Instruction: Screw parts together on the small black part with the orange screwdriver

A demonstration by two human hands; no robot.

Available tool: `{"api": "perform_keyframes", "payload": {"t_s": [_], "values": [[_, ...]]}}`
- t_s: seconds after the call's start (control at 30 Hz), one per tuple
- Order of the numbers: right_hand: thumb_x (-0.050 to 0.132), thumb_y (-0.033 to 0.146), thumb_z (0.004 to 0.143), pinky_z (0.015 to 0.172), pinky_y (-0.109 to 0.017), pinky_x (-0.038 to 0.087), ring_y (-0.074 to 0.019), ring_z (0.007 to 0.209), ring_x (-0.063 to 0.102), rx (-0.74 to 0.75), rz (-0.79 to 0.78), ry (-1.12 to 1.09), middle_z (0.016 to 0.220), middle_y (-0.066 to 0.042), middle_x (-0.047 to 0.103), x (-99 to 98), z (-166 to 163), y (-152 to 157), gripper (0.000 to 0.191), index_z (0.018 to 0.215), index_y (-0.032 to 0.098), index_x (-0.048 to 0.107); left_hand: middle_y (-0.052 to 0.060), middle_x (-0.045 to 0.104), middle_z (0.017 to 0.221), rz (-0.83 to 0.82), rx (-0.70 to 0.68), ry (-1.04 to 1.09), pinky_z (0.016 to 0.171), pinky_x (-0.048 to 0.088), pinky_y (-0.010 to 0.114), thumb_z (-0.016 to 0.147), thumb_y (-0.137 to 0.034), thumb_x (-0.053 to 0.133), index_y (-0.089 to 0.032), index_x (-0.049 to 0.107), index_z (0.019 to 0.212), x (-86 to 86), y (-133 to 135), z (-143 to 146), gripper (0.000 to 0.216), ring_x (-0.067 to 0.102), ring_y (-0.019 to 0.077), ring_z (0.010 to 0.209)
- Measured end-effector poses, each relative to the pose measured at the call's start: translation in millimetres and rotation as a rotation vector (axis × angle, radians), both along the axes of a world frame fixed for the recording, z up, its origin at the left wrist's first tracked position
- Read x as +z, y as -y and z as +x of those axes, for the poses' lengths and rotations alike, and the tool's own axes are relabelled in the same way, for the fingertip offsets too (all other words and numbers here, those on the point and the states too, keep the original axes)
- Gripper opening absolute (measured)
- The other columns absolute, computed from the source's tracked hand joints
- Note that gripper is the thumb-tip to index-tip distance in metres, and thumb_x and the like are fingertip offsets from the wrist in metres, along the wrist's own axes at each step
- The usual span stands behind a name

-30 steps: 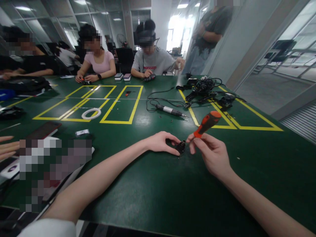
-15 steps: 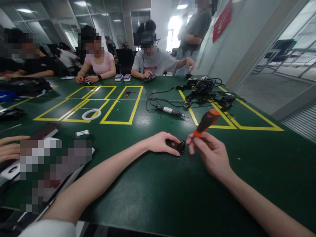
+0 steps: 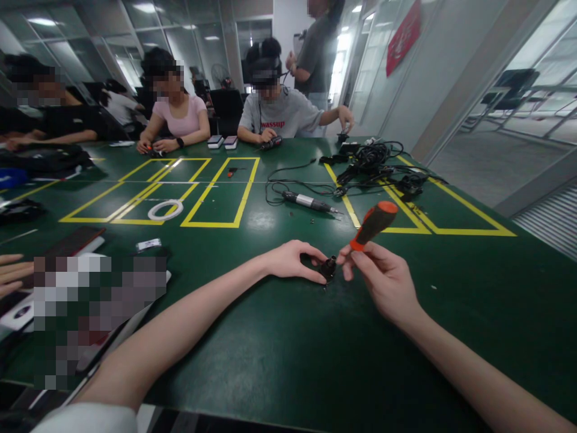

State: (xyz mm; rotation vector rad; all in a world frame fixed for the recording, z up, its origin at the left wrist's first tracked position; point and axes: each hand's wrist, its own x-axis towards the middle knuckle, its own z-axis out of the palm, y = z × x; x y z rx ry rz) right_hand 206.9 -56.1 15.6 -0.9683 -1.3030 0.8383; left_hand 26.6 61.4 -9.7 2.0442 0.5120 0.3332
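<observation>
My left hand (image 3: 291, 260) pinches a small black part (image 3: 328, 269) and steadies it on the green table (image 3: 279, 355). My right hand (image 3: 385, 281) grips a screwdriver with an orange and black handle (image 3: 374, 224) by the lower end of that handle. The handle tilts up and to the right. Its tip points down at the black part and is hidden between my fingers.
An electric screwdriver (image 3: 308, 203) with its cable lies beyond my hands. A tangle of black cables (image 3: 376, 165) sits at the far right. Yellow tape boxes and a white ring (image 3: 166, 209) mark the table. Several people sit or stand at the far side. Another person's fingers (image 3: 11, 273) show at left.
My hands have barely shifted and the screwdriver handle has turned slightly. The standing person at the back has walked to the left. The fingers at the left edge have drawn back.
</observation>
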Motion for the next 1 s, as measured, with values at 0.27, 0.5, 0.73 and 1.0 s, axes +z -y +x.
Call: {"api": "perform_keyframes", "payload": {"t_s": [0.27, 0.5, 0.73, 1.0], "values": [[0.08, 0.048, 0.084, 0.055, -0.029, 0.055, -0.015, 0.057, 0.061, -0.058, 0.017, 0.075, 0.074, -0.004, 0.071, 3.8, -1.4, 1.2, 0.031, 0.077, 0.021, 0.067, 0.004, 0.074, 0.099, -0.026, -0.006, -0.004, 0.085, 0.046, 0.027, 0.07, -0.032, 0.088, -0.017, 0.077, 0.112, 3.9, 1.2, -0.2, 0.047, 0.065, 0.017, 0.092], [0.077, 0.042, 0.088, 0.049, -0.028, 0.052, -0.013, 0.048, 0.058, -0.047, 0.014, 0.012, 0.072, -0.002, 0.071, 1.1, -1.3, -2.6, 0.023, 0.094, 0.021, 0.07, 0.004, 0.072, 0.101, -0.106, 0.003, 0.065, 0.084, 0.046, 0.029, 0.066, -0.029, 0.09, -0.013, 0.072, 0.115, 3.1, 1.1, 0.0, 0.055, 0.061, 0.0145, 0.088], [0.079, 0.045, 0.085, 0.055, -0.028, 0.055, -0.0139, 0.054, 0.062, -0.012, 0.02, -0.014, 0.074, -0.002, 0.074, -0.1, -2.8, -1.3, 0.028, 0.09, 0.022, 0.065, 0.002, 0.071, 0.091, -0.121, 0.007, 0.028, 0.083, 0.044, 0.027, 0.068, -0.03, 0.089, -0.012, 0.075, 0.104, 3.8, -1.0, -0.4, 0.042, 0.061, 0.0139, 0.085], [0.077, 0.041, 0.086, 0.074, -0.035, 0.059, -0.0219, 0.08, 0.068, -0.105, 0.122, 0.158, 0.086, -0.006, 0.072, 1.5, -0.9, -1.8, 0.02, 0.079, 0.023, 0.071, 0.004, 0.073, 0.101, -0.082, -0.059, 0.092, 0.086, 0.047, 0.027, 0.076, -0.03, 0.084, -0.015, 0.076, 0.113, -0.3, -3.5, -1.9, 0.041, 0.06, 0.0135, 0.087]]}}
